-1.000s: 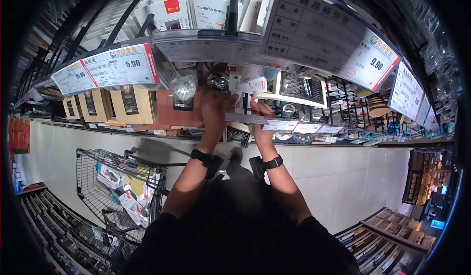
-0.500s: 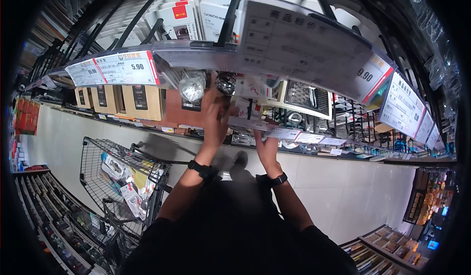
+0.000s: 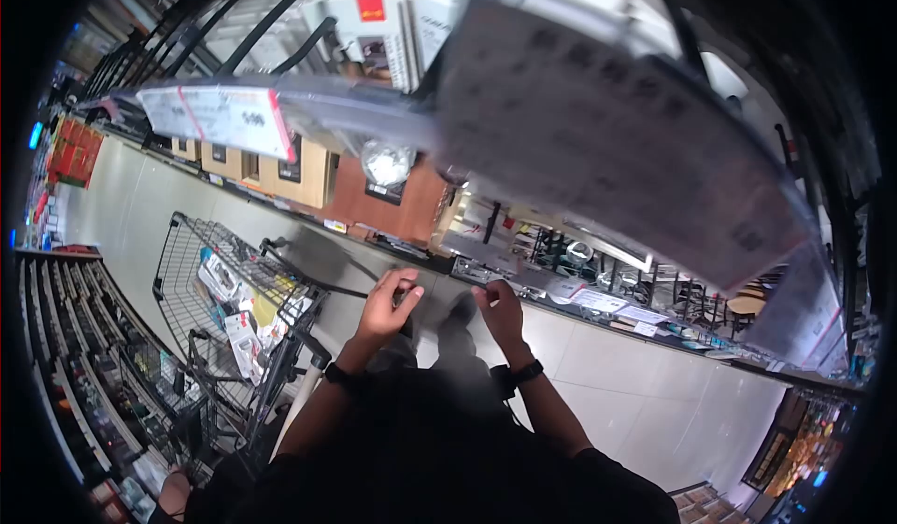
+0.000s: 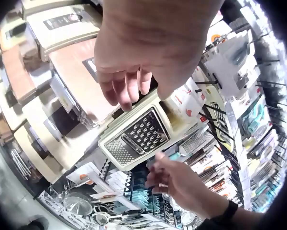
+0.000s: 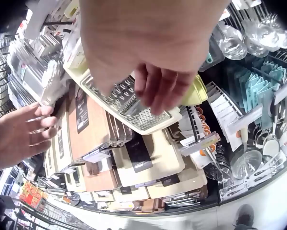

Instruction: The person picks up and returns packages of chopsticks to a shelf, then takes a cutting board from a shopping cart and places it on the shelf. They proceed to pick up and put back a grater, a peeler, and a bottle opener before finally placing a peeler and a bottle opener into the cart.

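Note:
Both hands hang in front of the shelf with nothing in them. My left hand (image 3: 388, 307) has loosely bent fingers and the thumb held apart. To its right, my right hand (image 3: 500, 317) has its fingers loosely curled in. A box grater with a pale cream frame (image 4: 139, 140) stands on the shelf; in the left wrist view it shows beyond the left fingertips. In the right wrist view the grater (image 5: 155, 120) appears behind the right fingers, partly covered by them. Wooden cutting boards (image 5: 93, 120) stand beside the grater.
A wire shopping cart (image 3: 173, 262) with packaged goods stands on the floor at the left. A large price sign (image 3: 598, 150) hangs over the shelf and hides part of it. Hooks carry packaged utensils, with turquoise packs (image 5: 253, 91) among them. Another person's hand (image 3: 175, 493) shows at lower left.
Both hands have drawn back from the shelf, down toward the body, and are empty. The head view has tilted and shifted, and the price sign now covers more of the shelf.

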Demonstrator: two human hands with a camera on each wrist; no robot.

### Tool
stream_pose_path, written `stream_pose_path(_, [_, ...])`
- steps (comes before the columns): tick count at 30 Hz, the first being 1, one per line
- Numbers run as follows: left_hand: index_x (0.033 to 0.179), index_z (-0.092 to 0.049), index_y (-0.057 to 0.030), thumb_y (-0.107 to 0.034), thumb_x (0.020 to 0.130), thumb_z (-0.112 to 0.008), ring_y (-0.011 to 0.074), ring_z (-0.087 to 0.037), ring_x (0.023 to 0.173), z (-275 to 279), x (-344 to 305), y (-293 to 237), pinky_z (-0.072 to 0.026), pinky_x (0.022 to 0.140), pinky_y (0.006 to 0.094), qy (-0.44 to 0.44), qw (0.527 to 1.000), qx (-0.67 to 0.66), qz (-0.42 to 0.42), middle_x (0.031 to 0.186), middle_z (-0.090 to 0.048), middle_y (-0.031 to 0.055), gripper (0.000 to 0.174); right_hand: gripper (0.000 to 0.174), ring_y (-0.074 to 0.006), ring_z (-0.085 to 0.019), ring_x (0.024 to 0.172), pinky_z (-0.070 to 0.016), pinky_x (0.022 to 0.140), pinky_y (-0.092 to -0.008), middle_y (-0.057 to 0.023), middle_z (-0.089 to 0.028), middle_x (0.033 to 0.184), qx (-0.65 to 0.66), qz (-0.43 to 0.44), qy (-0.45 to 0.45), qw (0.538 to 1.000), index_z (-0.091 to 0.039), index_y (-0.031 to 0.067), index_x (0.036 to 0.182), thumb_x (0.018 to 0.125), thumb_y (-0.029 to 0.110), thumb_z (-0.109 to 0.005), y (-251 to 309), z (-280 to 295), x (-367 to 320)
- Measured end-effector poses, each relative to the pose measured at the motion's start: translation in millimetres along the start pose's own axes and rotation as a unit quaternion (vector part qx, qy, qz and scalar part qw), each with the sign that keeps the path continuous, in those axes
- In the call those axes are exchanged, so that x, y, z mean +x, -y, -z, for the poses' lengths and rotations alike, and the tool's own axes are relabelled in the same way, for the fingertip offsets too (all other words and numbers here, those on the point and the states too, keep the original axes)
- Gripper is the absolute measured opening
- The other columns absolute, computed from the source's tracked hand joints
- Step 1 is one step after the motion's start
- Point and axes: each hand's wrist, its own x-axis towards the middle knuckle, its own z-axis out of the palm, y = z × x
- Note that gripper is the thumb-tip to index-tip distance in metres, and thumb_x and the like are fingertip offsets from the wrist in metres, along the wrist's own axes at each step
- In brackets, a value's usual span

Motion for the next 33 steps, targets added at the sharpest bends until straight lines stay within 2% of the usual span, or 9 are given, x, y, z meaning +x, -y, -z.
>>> stream_pose_path(5, [0.108, -0.065, -0.0030, -0.011, 0.090, -0.063, 0.0291, -0.065, 0.096, 76, -61, -44, -0.0507, 0.082, 0.0340, -0.076, 0.981, 0.176, -0.042, 0.108, -0.065, 0.0132, 0.020, 0.038, -0.0295, -0.067, 0.080, -0.0521, 0.073, -0.0380, -0.0153, -0.069, 0.086, -0.119, 0.041, 0.356, 0.926, -0.067, 0.0020, 0.092, 0.088, 0.040, -0.066, -38, -3, -22])
stream_pose_path(10, [0.109, -0.064, -0.0005, -0.012, 0.094, -0.059, 0.0231, -0.066, 0.090, 190, -153, 6, -0.0505, 0.081, 0.0323, -0.163, 0.971, 0.143, 0.097, 0.103, -0.067, 0.0152, 0.019, 0.035, -0.0300, -0.068, 0.085, -0.0528, 0.076, -0.0385, -0.0149, -0.070, 0.091, -0.118, 0.033, 0.375, 0.919, -0.068, 0.0015, 0.096, 0.090, 0.035, -0.064, -34, -6, -57])
stream_pose_path(13, [0.108, -0.065, -0.0008, -0.026, 0.092, -0.064, 0.0328, -0.063, 0.106, 234, -216, 29, -0.0479, 0.093, 0.0395, 0.002, 0.899, 0.330, 0.288, 0.111, -0.065, 0.0196, 0.030, 0.033, -0.0304, -0.068, 0.086, -0.0529, 0.077, -0.0383, -0.0149, -0.070, 0.093, -0.103, 0.032, 0.370, 0.923, -0.068, 0.0016, 0.096, 0.091, 0.034, -0.063, -29, -17, -76])
stream_pose_path(14, [0.108, -0.065, -0.0008, -0.026, 0.092, -0.064, 0.0328, -0.063, 0.106, 234, -238, 41, -0.0479, 0.093, 0.0395, -0.003, 0.900, 0.327, 0.288, 0.111, -0.065, 0.0196, 0.030, 0.032, -0.0306, -0.067, 0.086, -0.0528, 0.077, -0.0385, -0.0150, -0.070, 0.093, -0.099, 0.038, 0.357, 0.928, -0.067, 0.0017, 0.097, 0.091, 0.033, -0.063, -28, -24, -82])
stream_pose_path(16, [0.110, -0.067, -0.0036, -0.031, 0.092, -0.063, 0.0400, -0.051, 0.122, 229, -280, 71, -0.0411, 0.104, 0.0445, 0.002, 0.915, 0.389, 0.105, 0.134, -0.050, 0.0258, 0.033, 0.030, -0.0313, -0.067, 0.085, -0.0527, 0.077, -0.0386, -0.0157, -0.070, 0.092, -0.107, 0.037, 0.336, 0.935, -0.067, 0.0016, 0.098, 0.092, 0.031, -0.062, -18, -38, -95])
stream_pose_path(17, [0.112, -0.067, -0.0045, -0.028, 0.094, -0.058, 0.0433, -0.034, 0.136, 222, -291, 75, -0.0325, 0.111, 0.0464, 0.009, 0.921, 0.379, 0.086, 0.149, -0.029, 0.0290, 0.031, 0.030, -0.0313, -0.067, 0.085, -0.0527, 0.077, -0.0386, -0.0157, -0.070, 0.092, -0.111, 0.038, 0.337, 0.934, -0.067, 0.0016, 0.098, 0.092, 0.031, -0.062, -8, -44, -103])
stream_pose_path(22, [0.115, -0.066, -0.0013, -0.024, 0.094, -0.056, 0.0436, -0.024, 0.141, 215, -316, 76, -0.0274, 0.114, 0.0483, -0.023, 0.938, 0.337, 0.073, 0.152, -0.024, 0.0289, 0.033, 0.030, -0.0311, -0.067, 0.086, -0.0526, 0.078, -0.0373, -0.0169, -0.069, 0.094, -0.125, 0.027, 0.379, 0.917, -0.066, 0.0029, 0.102, 0.093, 0.030, -0.060, 4, -68, -162])
stream_pose_path(28, [0.119, -0.062, 0.0012, -0.032, 0.088, -0.067, 0.0414, -0.045, 0.129, 253, -319, 73, -0.0392, 0.105, 0.0418, 0.038, 0.955, 0.291, 0.039, 0.147, -0.037, 0.0248, 0.046, 0.036, -0.0321, -0.065, 0.096, -0.0503, 0.085, -0.0397, -0.0160, -0.069, 0.098, -0.172, -0.055, 0.403, 0.897, -0.065, 0.0049, 0.106, 0.093, 0.038, -0.057, -7, -43, -235])
stream_pose_path(33, [0.124, -0.056, 0.0013, -0.022, 0.090, -0.064, 0.0431, -0.054, 0.116, 272, -315, 67, -0.0446, 0.097, 0.0437, 0.039, 0.955, 0.293, 0.019, 0.129, -0.054, 0.0273, 0.042, 0.036, -0.0320, -0.065, 0.097, -0.0502, 0.086, -0.0393, -0.0157, -0.069, 0.099, -0.174, -0.070, 0.356, 0.915, -0.065, 0.0054, 0.109, 0.095, 0.037, -0.056, -1, -27, -247])
